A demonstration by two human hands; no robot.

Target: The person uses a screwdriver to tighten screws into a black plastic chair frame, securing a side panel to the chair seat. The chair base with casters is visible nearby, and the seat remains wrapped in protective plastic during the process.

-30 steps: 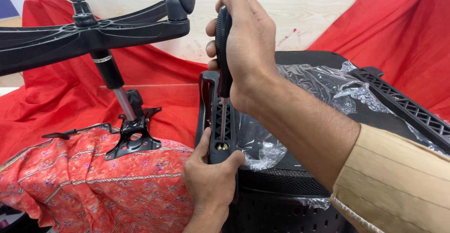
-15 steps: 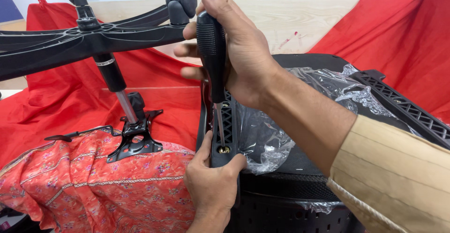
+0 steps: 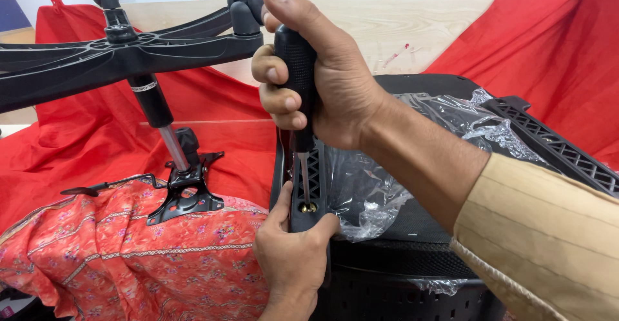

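A black-handled screwdriver with a thin metal shaft is gripped upright in the right hand, fingers clenched tight round the handle and thumb laid over the top. Its tip is set down onto a small brass-coloured screw seated in a black plastic lattice-patterned armrest bracket. That bracket is steadied from below by the left hand, thumb and fingers pinched round its lower end right beside the screw.

The bracket is stood up against a black padded chair part, which is partly covered in crumpled clear plastic wrap. A second black lattice armrest is laid off to the right on it.

Off to the left, a black star-shaped chair base with castor wheels is seen upside down, its gas cylinder plugged into a black metal seat plate on a cushion in red floral fabric. Everything is laid over a red cloth on a pale wooden floor.
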